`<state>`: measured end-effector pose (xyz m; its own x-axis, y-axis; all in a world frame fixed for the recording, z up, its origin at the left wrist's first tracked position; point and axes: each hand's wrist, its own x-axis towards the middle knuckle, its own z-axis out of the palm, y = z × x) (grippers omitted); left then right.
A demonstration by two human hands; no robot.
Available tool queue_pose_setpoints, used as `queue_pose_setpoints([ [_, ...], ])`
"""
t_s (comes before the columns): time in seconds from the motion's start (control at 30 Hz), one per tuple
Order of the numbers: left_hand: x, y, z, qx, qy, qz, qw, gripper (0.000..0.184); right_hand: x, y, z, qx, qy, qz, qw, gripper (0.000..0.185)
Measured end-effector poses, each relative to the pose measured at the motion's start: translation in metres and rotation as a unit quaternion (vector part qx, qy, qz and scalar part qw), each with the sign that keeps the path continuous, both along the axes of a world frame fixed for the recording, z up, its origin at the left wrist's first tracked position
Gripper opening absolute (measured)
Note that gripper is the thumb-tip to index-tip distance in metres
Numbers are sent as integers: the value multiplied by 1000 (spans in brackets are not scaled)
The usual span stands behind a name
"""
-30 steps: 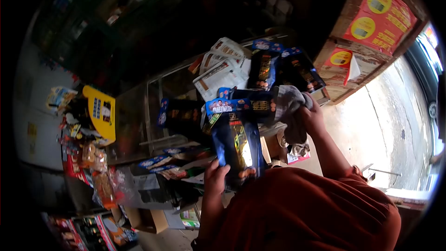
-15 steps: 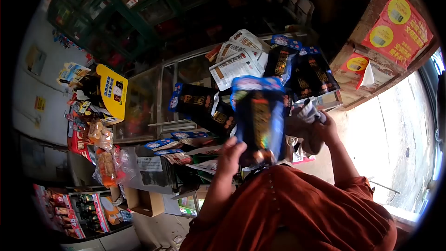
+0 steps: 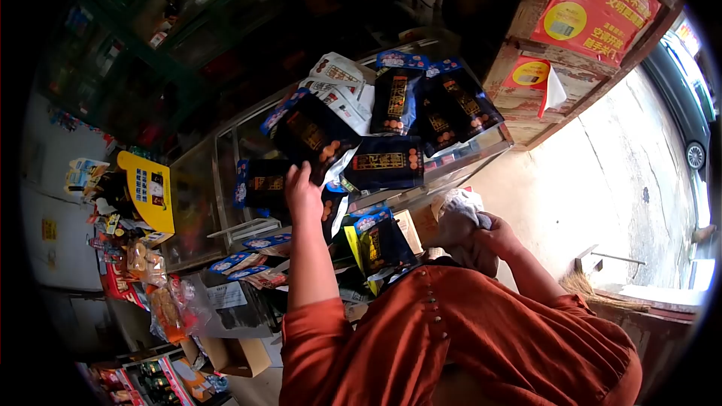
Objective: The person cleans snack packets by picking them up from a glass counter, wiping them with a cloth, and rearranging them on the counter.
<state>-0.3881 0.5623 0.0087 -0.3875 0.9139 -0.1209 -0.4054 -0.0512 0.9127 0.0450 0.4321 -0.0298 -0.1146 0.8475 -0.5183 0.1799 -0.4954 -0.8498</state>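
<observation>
My left hand (image 3: 302, 194) reaches over the glass counter, fingers closed at the lower edge of a black snack bag (image 3: 312, 135) with a blue top. This bag lies tilted over other bags and white printed packets (image 3: 338, 83). Just right of it is another black bag (image 3: 385, 164), lying sideways, and a further one (image 3: 265, 183) lies left of my wrist. More black bags (image 3: 397, 98) lie at the counter's far right. My right hand (image 3: 496, 237) grips a crumpled grey cloth (image 3: 459, 225) beside the counter's near right corner.
Snack packets (image 3: 256, 256) and an upright black bag (image 3: 383, 244) stand below the counter's near edge. A yellow display box (image 3: 147, 192) and hanging snacks are at left. An open cardboard box (image 3: 237, 357) sits lower left. At right are a wooden door (image 3: 519, 98) and a broom (image 3: 602, 297).
My left hand has carried the black bag from in front of my body out over the counter pile. The view has turned right. My right hand still grips the cloth.
</observation>
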Motion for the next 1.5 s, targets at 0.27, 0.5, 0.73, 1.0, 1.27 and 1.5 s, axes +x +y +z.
queue_pose_setpoints([
  [0.27,64,21,4,-161,-30,-90,982,37,17,-1,9,10,6,-33,999,36],
  [0.5,109,-67,-90,-339,-204,-91,914,27,20,-1,-9,-26,55,-70,996,37],
  [0.73,110,-28,-107,-283,-140,-39,948,29,15,15,6,-13,38,-41,998,37],
  [1.0,72,-87,-53,-142,147,49,978,23,24,27,33,-45,180,-47,982,42],
  [1.27,79,-121,53,-12,330,-42,943,37,-66,111,162,439,-8,104,892,37],
  [1.5,93,-106,67,111,304,-53,945,44,-176,100,180,509,-139,290,798,45],
])
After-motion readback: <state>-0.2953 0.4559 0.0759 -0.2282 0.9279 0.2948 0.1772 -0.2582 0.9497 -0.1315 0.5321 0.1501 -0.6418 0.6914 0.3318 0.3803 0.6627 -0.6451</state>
